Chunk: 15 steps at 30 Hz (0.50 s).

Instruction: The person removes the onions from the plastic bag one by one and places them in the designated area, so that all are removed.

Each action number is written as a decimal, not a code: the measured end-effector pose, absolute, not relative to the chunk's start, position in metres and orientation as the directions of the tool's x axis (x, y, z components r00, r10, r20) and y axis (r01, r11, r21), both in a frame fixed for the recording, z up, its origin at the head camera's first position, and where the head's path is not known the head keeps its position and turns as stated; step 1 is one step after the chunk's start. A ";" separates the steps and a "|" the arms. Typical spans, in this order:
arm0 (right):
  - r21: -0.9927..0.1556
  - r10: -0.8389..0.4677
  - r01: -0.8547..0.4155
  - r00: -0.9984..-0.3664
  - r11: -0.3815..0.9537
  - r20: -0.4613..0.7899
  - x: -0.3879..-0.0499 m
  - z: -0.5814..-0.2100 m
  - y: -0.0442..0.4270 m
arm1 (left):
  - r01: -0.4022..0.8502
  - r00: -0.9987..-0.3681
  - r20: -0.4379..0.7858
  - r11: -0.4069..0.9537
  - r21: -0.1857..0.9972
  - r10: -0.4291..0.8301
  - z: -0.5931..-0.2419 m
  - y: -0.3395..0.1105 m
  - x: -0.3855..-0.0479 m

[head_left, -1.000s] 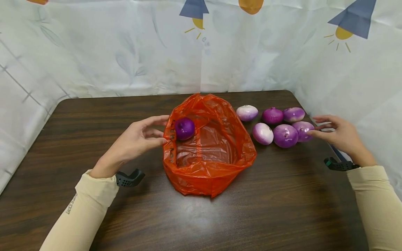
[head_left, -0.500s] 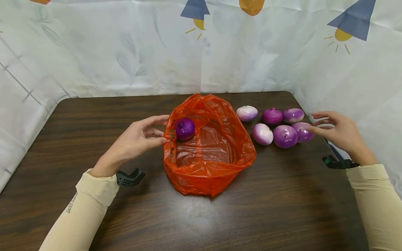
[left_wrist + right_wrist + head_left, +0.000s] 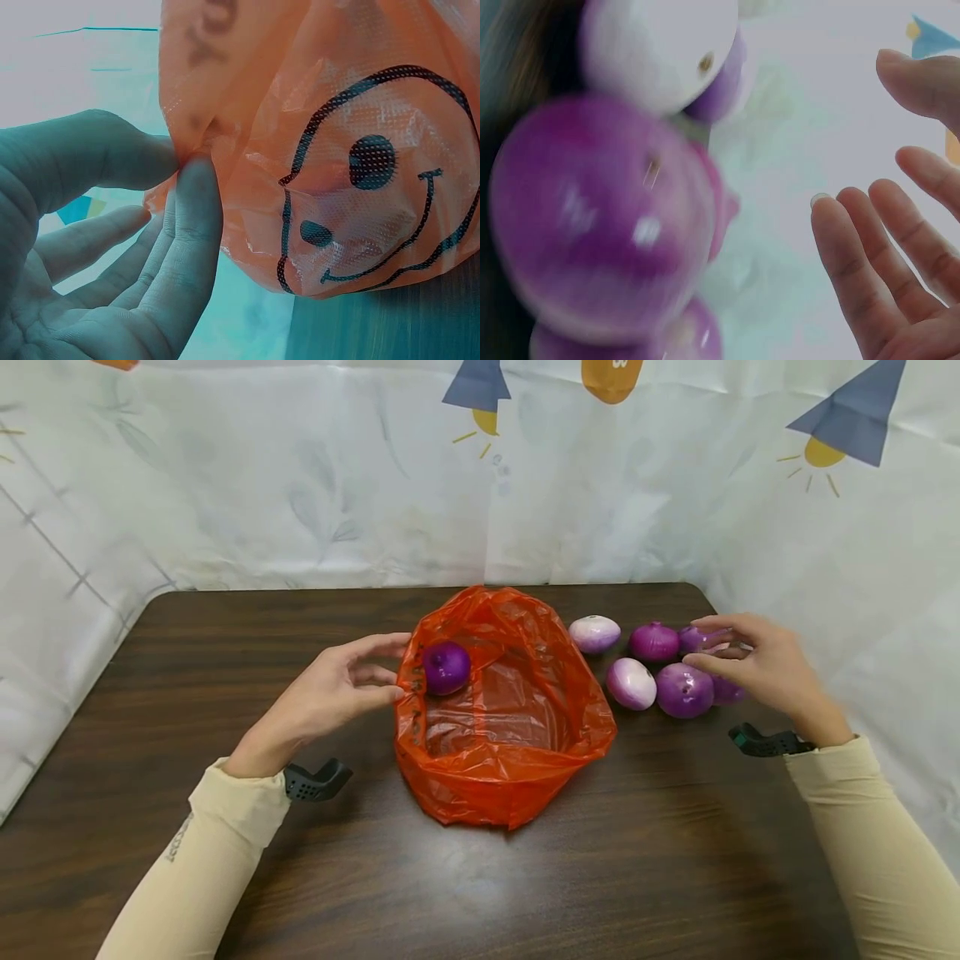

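Note:
A thin red plastic bag (image 3: 487,789) stands with its mouth spread wide, and one dark purple onion (image 3: 447,667) lies inside at its left. My left hand (image 3: 318,702) pinches the left rim between thumb and fingertips; a printed smiling face shows on the bag (image 3: 352,225) in the left wrist view. To the right, my right hand (image 3: 768,664) hovers with spread fingers over the right end of a group of purple and white onions (image 3: 685,690). It holds nothing. In the right wrist view a large purple onion (image 3: 592,232) is apart from the fingers (image 3: 851,262).
Close to the bag's right side sit a pale onion (image 3: 594,634) and a purple-white onion (image 3: 632,683). The dark wooden table (image 3: 525,893) ends at a patterned white sheet (image 3: 375,518) behind and on both sides.
My right hand has moved left from beside the table's right edge to over the rightmost onions. The left hand keeps its pinch on the bag. The head view has shifted slightly.

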State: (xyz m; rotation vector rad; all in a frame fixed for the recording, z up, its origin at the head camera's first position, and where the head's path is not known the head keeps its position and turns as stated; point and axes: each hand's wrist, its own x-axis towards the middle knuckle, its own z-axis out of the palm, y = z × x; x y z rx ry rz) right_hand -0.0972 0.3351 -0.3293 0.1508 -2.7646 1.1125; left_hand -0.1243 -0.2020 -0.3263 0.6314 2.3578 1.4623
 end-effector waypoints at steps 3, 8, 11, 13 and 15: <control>-0.667 -0.089 -0.200 -0.976 0.718 0.198 -0.101 -0.325 0.317 | 0.203 -0.861 -0.023 0.385 0.900 0.509 -0.326 -0.203 -0.124; -0.630 -0.166 -0.302 -0.949 0.715 0.267 -0.108 -0.317 0.287 | 0.190 -0.864 -0.038 0.395 0.899 0.502 -0.325 -0.204 -0.124; -0.592 -0.212 -0.372 -0.922 0.715 0.323 -0.113 -0.316 0.273 | 0.179 -0.865 -0.050 0.400 0.899 0.499 -0.324 -0.204 -0.123; -0.577 -0.238 -0.413 -0.903 0.705 0.357 -0.116 -0.316 0.264 | 0.175 -0.865 -0.053 0.399 0.900 0.500 -0.324 -0.204 -0.123; -0.575 -0.261 -0.446 -0.889 0.686 0.377 -0.120 -0.316 0.258 | 0.178 -0.862 -0.051 0.394 0.902 0.505 -0.324 -0.203 -0.123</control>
